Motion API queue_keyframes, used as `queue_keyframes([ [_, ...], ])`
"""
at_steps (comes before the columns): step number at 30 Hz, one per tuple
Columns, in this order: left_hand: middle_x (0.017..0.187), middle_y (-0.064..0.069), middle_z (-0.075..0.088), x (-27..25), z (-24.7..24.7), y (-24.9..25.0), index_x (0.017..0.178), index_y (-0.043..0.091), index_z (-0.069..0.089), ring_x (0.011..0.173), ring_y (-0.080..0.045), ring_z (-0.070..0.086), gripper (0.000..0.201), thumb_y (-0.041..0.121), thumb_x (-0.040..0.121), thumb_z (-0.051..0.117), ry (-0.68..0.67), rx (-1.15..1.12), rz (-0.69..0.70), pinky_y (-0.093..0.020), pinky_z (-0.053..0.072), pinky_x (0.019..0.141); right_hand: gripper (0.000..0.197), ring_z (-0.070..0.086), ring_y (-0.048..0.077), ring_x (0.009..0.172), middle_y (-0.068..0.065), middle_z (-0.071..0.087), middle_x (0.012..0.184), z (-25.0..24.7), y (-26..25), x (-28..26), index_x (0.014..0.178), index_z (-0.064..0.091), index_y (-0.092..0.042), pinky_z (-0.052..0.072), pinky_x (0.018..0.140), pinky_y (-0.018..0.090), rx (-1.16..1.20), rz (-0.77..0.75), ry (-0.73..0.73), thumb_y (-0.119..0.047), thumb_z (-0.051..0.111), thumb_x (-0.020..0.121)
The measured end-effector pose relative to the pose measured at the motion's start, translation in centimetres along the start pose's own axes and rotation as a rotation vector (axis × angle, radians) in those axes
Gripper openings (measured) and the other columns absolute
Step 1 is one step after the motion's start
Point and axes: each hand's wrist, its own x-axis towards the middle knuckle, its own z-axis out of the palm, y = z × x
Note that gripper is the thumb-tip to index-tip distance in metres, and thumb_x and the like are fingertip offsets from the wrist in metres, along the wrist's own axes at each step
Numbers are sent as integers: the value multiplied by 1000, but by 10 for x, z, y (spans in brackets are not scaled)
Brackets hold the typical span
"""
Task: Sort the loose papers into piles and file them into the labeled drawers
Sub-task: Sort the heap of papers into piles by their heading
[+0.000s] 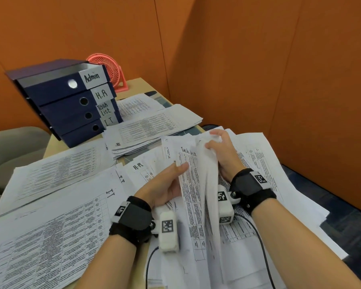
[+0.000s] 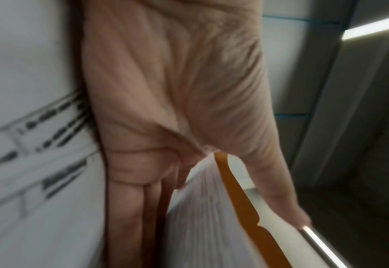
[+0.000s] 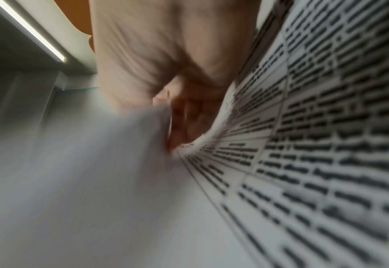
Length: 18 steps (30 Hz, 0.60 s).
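Fingers (image 1: pixel 214 133) half buried among lifted papers (image 1: pixel 204 174).

My papers (image 1: pixel 56 232) are matt white printed sheets; drawers (image 1: pixel 71 101) dark blue smooth board, paper labels; fan (image 1: pixel 111 69) glossy pink plastic; worktop (image 1: pixel 140 84) pale wood-look.

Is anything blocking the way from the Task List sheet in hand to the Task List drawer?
Nothing visible stands between them. Both hands hold the Task List sheet up; only flat paper piles lie along the way. The Task List drawer looks closed.
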Motion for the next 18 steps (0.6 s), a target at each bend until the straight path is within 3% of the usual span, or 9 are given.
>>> queue_keyframes([
  [1,113,-12,70,-1,2,-1,122,13,58,101,-24,69,54,36,77,77,-45,8,-9,-37,59,80,46,64,26,95,11,63,110,2,1,-1,127,44,-28,50,90,46,42,32,-115,-13,65,89],
  [3,118,-14,68,0,6,-4,122,12,60,107,-28,66,52,26,76,80,-91,77,-4,-43,55,90,65,70,28,103,17,68,117,7,0,-2,141,18,-43,50,95,43,56,121,-331,-36,62,93],
  [5,117,-16,68,2,9,-4,121,10,59,107,-29,66,36,2,86,65,3,151,42,-44,54,92,71,68,26,109,16,66,123,10,-6,-2,149,14,-38,51,93,36,-11,199,-371,-49,57,93],
  [8,110,-14,71,2,7,1,127,8,52,98,-29,69,48,-18,88,42,220,95,147,-41,59,79,57,61,18,111,0,60,124,8,-25,1,140,38,-22,51,86,33,-342,110,-118,-41,63,92],
  [10,112,-15,69,1,2,9,131,9,49,97,-31,69,50,-17,89,39,367,-35,243,-42,59,78,75,50,29,127,5,51,138,-6,-39,8,145,37,-19,45,101,48,-599,-41,131,-50,68,83],
  [12,118,-14,66,-3,-3,24,130,12,50,104,-34,65,47,-13,92,40,497,-140,337,-48,55,88,90,45,31,132,8,44,145,-20,-58,10,153,24,-15,41,107,51,-520,-7,206,-48,71,83],
  [14,122,-10,65,-7,-8,45,128,16,51,109,-33,63,44,-9,93,43,552,-167,422,-48,51,94,76,58,30,120,3,56,131,-27,-76,8,147,38,-8,48,101,50,-403,115,61,-39,72,86],
  [16,120,-7,66,-11,-15,69,133,15,50,108,-27,63,41,-1,95,47,585,-79,457,-44,51,93,35,73,27,90,8,75,102,-24,-85,4,120,64,-3,58,78,43,-346,145,-101,-23,68,91],
  [18,108,-1,70,-16,-22,91,131,17,51,93,-19,66,34,15,97,52,598,10,416,-37,52,82,16,73,25,78,11,76,93,-19,-85,7,106,68,-3,58,68,37,-172,53,-9,-12,64,94],
])
